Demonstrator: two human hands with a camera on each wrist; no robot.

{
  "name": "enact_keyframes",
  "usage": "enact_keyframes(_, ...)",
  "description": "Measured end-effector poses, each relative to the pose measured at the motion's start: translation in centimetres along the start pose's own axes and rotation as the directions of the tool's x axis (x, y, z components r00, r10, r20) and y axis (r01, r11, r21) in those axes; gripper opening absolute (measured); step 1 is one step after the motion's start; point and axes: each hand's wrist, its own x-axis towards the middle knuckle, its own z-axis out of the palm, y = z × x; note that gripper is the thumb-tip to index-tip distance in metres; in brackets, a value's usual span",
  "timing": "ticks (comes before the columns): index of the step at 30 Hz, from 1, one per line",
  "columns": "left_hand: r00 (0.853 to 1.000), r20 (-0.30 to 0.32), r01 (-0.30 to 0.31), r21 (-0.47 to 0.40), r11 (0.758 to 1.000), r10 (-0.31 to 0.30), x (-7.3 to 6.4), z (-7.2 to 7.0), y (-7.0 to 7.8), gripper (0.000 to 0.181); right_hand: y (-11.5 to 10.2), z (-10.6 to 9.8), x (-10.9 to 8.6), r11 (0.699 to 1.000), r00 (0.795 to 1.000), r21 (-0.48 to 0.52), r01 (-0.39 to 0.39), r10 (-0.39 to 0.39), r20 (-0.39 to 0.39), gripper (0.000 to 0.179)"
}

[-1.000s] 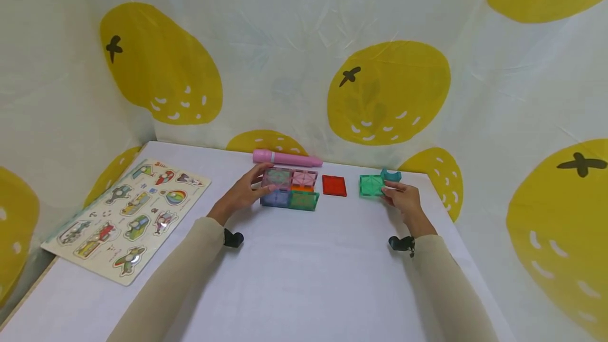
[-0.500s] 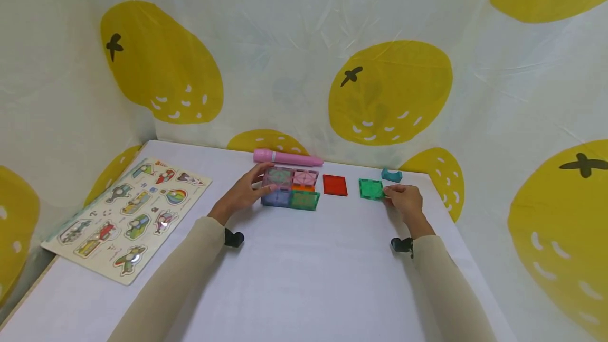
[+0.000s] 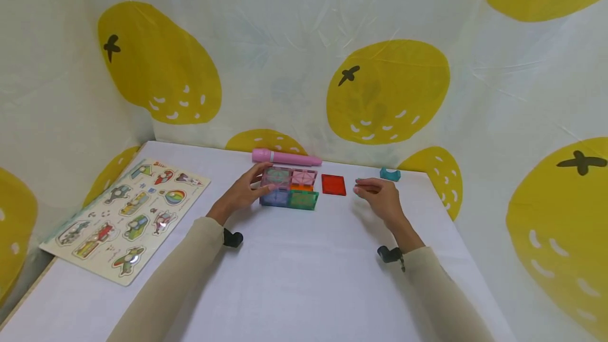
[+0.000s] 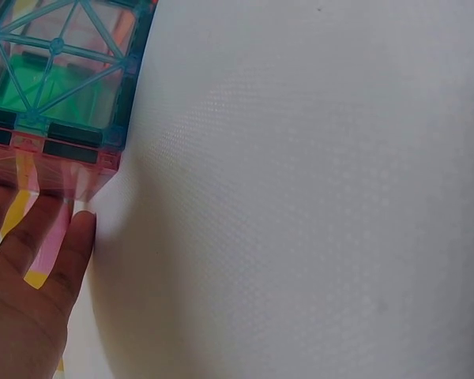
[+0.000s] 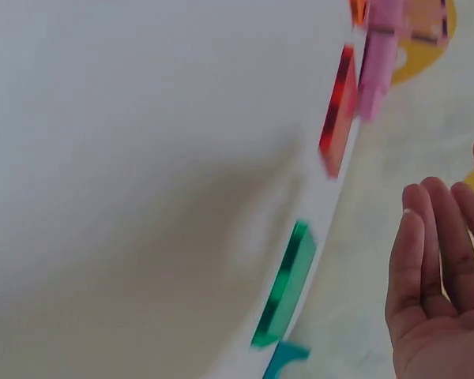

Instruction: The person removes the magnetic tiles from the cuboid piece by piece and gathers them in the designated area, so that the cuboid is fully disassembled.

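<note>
A low box of see-through magnetic tiles [image 3: 290,189], in pink, purple, green and orange, stands at the back of the table. My left hand [image 3: 242,189] holds its left side, thumb at the front and fingers near the top back edge; in the left wrist view several fingers [image 4: 75,245] lie along a pink wall. A red square tile [image 3: 334,184] lies flat, right of the box. My right hand [image 3: 380,197] hovers beyond it, over the spot of a green tile [image 5: 286,284]. That tile lies on the table in the right wrist view, apart from the extended fingers.
A pink marker-shaped stick [image 3: 287,158] lies along the back edge. A small teal curved piece [image 3: 390,174] sits at the back right. On the left rests a picture puzzle board [image 3: 125,220]. A fruit-printed cloth [image 3: 285,57] hangs behind the white table [image 3: 304,273].
Earlier my right hand pinched the green tile by its right edge and lowered it; now it is off the tile and farther left. My left hand has stayed at the box.
</note>
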Motion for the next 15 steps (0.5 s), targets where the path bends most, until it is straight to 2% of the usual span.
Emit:
enact_keyframes(5, 1.000, 0.002, 0.009, 0.001, 1.000, -0.009, -0.1, 0.0, 0.1, 0.075, -2.3, 2.8, -1.1, 0.997, 0.994, 0.045, 0.064, -0.068, 0.090, 0.038)
enact_keyframes(10, 1.000, 0.001, 0.001, 0.000, 1.000, -0.001, 0.0, 0.0, 0.0, 0.075, -3.7, 5.2, -1.8, 0.989, 0.980, 0.080, 0.121, -0.132, 0.151, 0.037)
enact_keyframes(15, 1.000, -0.001, 0.000, 0.013, 1.000, 0.000, 0.2, 0.1, -0.1, 0.073, -4.3, 7.1, -2.1, 0.986, 0.976, 0.102, 0.129, -0.145, 0.164, 0.037)
